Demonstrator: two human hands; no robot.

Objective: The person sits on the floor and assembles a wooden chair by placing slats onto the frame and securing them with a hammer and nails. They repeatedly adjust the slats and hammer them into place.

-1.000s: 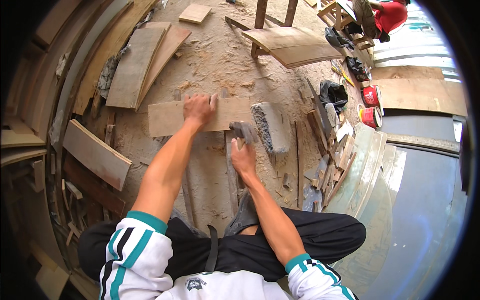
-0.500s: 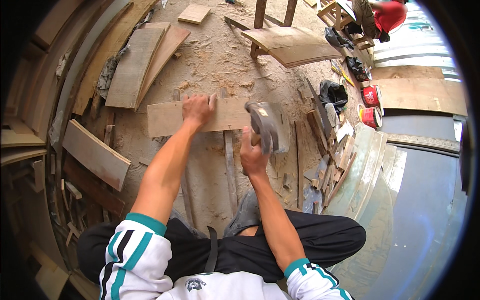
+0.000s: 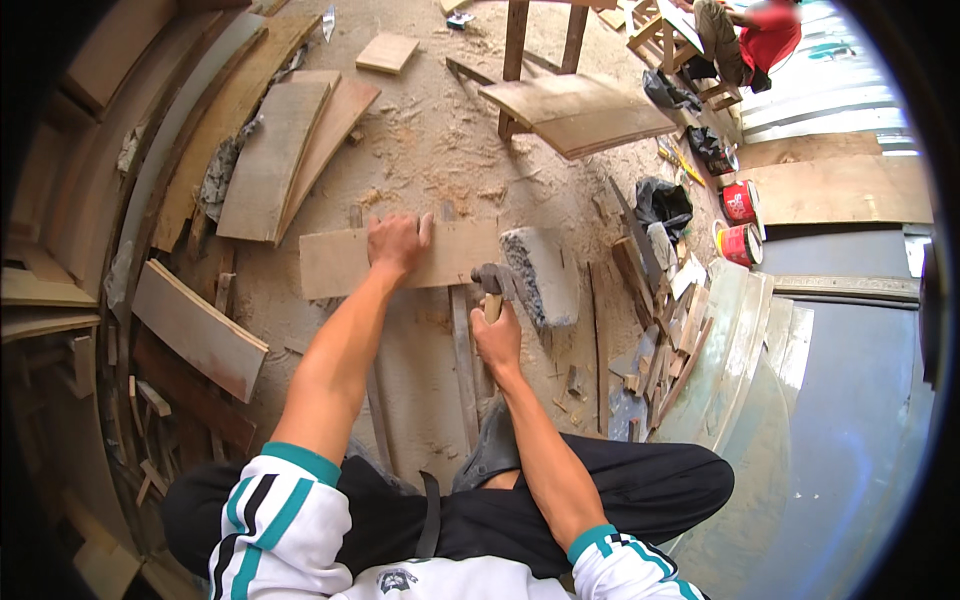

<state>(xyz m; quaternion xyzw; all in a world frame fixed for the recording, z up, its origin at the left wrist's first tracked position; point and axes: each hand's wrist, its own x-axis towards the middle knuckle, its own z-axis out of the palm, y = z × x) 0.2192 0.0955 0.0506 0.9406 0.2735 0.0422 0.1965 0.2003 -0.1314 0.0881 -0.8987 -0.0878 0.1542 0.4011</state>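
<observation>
A pale wooden board (image 3: pixel 340 262) lies crosswise in front of me, over two narrow wooden strips (image 3: pixel 460 350) that run toward my feet. My left hand (image 3: pixel 397 245) grips the board near its middle, fingers curled at the far edge. My right hand (image 3: pixel 497 340) is closed around the wooden handle of a claw hammer (image 3: pixel 503 280). The dark hammer head is down at the board's near right corner; whether it touches the wood I cannot tell. Just right of the board sits a rough grey concrete block (image 3: pixel 545 275).
Wooden planks (image 3: pixel 270 160) lie at the far left, a curved board (image 3: pixel 200 320) nearer. A wooden piece with legs (image 3: pixel 575 110) stands ahead. Wood scraps (image 3: pixel 670 350), a black plastic bag (image 3: pixel 664 205) and red tins (image 3: pixel 740 243) are at right. A person in red (image 3: pixel 765 45) sits far right.
The hammer has swung down and left from above the concrete block to the board's right end, uncovering the block. My left hand keeps its hold on the board.
</observation>
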